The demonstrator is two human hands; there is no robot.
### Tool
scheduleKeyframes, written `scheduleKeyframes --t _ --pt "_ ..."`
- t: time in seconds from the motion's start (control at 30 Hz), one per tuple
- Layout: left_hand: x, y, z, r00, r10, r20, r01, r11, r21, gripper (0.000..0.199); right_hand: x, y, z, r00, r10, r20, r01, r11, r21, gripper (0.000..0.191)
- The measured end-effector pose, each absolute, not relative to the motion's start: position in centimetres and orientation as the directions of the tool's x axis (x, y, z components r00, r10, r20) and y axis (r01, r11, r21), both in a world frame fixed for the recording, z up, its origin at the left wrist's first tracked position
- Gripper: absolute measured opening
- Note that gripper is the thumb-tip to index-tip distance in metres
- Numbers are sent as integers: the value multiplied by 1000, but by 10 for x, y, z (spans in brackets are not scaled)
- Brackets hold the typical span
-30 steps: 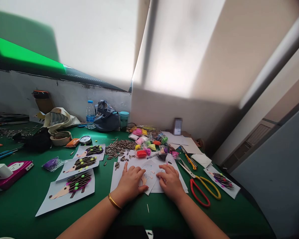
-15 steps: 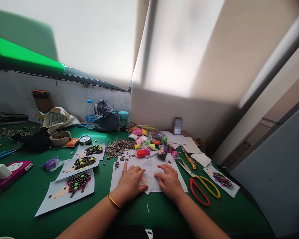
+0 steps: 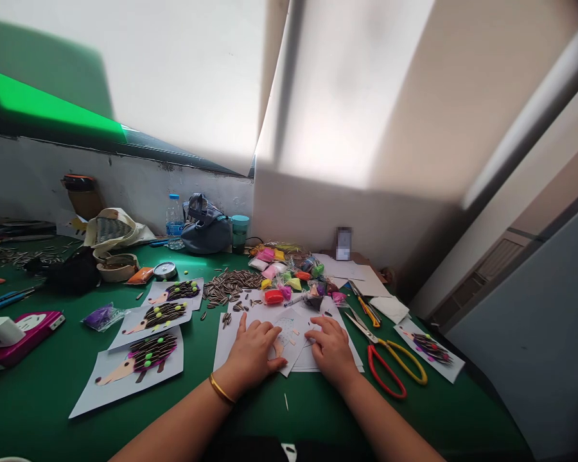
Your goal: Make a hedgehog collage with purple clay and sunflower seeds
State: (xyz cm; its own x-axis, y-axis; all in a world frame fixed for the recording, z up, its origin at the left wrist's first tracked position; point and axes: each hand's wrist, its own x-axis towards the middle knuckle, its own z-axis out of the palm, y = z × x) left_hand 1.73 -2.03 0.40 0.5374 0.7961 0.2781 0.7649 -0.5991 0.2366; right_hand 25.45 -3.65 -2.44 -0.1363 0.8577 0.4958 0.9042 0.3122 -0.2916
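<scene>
The green table (image 3: 38,417) spreads out around the fingers on every side. White sheets (image 3: 224,343) lie under both hands. Straight ahead of the fingertips is a heap of bright bagged packets (image 3: 279,263), and ahead of the left fingers, a little to their left, sits a pile of striped seeds (image 3: 234,285). Well left of those fingers, three hedgehog cards (image 3: 157,314) lie close together in a row. Large scissors (image 3: 374,340) (one handle red, the other yellow) lie right of the right fingers, and a fourth hedgehog card (image 3: 428,350) is farther out that way. The left hand (image 3: 253,353) lies palm down, fingers loosely spread, thumb stretched toward the right. The right hand (image 3: 332,350) has its fingers parted and lightly bent, thumb clear of them; whether the tips press on the paper I cannot tell. Between the two sets of fingers lies the hedgehog drawing (image 3: 286,337), dotted over the back with a peach snout and feet, its left side partly covered by the left hand. Behind the left fingers, a gold bracelet (image 3: 220,388) rings the wrist. Nearer the person than either thumb lies a thin pale stick (image 3: 286,402), and a few loose seeds (image 3: 226,319) rest just left of the left fingertips
</scene>
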Motion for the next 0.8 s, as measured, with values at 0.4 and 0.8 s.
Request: scheduleKeyframes --t 0.4,0.8 --pt "17 -20 3 537 797 277 766 -598 236 55 255 -37 -21 -117 878 465 901 291 -322 37" --pt "17 -20 2 544 790 283 762 -606 227 56 254 -37 -20 -151 888 433 894 310 -324 40"
